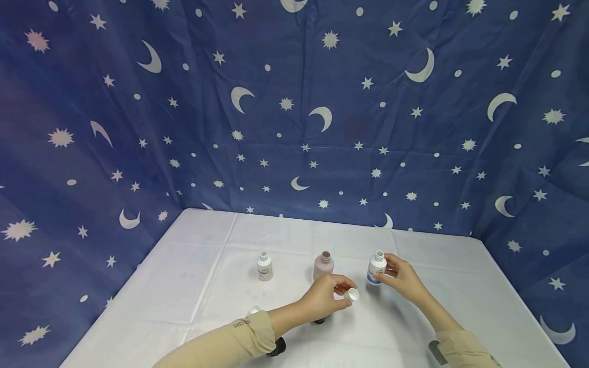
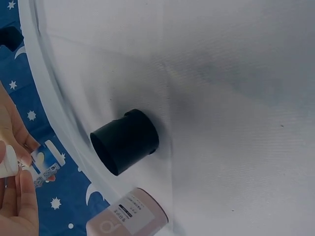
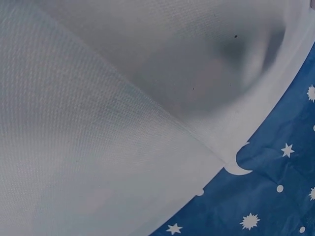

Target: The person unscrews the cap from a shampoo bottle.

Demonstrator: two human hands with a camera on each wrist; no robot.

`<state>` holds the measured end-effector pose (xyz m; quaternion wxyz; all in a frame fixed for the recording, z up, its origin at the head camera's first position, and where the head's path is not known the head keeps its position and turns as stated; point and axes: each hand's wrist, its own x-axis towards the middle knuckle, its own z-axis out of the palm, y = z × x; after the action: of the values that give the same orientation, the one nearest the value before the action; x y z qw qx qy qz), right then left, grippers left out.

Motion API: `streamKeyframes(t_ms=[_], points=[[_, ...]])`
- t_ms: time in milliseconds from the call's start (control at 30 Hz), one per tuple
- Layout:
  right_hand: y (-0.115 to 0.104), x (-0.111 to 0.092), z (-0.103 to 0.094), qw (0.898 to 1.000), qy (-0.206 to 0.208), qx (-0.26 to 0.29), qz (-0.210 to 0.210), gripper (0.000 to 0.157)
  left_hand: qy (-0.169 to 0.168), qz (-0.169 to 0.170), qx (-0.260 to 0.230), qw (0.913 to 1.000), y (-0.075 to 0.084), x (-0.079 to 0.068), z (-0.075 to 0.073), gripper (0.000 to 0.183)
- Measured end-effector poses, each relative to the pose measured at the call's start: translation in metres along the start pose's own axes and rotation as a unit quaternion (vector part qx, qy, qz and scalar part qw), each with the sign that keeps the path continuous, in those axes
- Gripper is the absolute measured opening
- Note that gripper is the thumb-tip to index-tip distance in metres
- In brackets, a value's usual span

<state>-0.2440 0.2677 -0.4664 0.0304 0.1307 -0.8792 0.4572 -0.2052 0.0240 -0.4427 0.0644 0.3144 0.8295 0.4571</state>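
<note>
In the head view my left hand [image 1: 324, 297] pinches a white cap [image 1: 352, 295] between thumb and fingers, its hollow side showing. My right hand [image 1: 401, 278] grips a white bottle [image 1: 377, 267] with a blue-and-white label; the bottle is upright and its neck is uncapped. The cap is a little to the left of this bottle and lower in the view. Just behind my left hand stands an uncapped pink bottle [image 1: 323, 266]. The left wrist view shows the white cap [image 2: 8, 162] in my fingers and a dark hollow cylinder [image 2: 125, 141] lying beside the pink bottle [image 2: 129, 216].
Another white bottle [image 1: 264, 266], open at the top, stands to the left on the white-covered table [image 1: 221, 291]. A white round rim [image 1: 255, 309] peeks out behind my left sleeve. Blue curtains with moons and stars [image 1: 294, 128] enclose the table's back and sides.
</note>
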Motion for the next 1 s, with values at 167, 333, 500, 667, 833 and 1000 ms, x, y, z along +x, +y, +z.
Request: streamKeyframes(t_ms=[167, 333, 500, 667, 833, 1000], points=[[0.003, 0.000, 0.001, 1.000, 0.004, 0.000, -0.011, 0.049, 0.000, 0.005, -0.001, 1.0000, 0.002, 0.004, 0.006, 0.026], [0.003, 0.002, 0.001, 1.000, 0.006, 0.003, -0.016, 0.046, -0.001, 0.007, -0.004, 1.0000, 0.004, 0.006, 0.012, 0.027], [0.005, 0.003, 0.001, 1.000, 0.003, 0.002, -0.026, 0.044, -0.017, 0.019, 0.010, 0.9996, 0.006, 0.009, 0.021, 0.027], [0.007, 0.004, 0.002, 1.000, -0.005, 0.012, -0.028, 0.044, -0.027, 0.030, 0.002, 0.9992, 0.008, 0.014, 0.027, 0.026], [0.008, 0.004, 0.002, 0.999, -0.019, 0.033, -0.026, 0.045, -0.025, 0.040, 0.015, 0.9988, 0.010, 0.018, 0.032, 0.027], [0.009, 0.004, 0.003, 0.999, -0.023, 0.035, -0.030, 0.044, -0.037, 0.044, 0.019, 0.9982, 0.008, 0.019, 0.040, 0.026]])
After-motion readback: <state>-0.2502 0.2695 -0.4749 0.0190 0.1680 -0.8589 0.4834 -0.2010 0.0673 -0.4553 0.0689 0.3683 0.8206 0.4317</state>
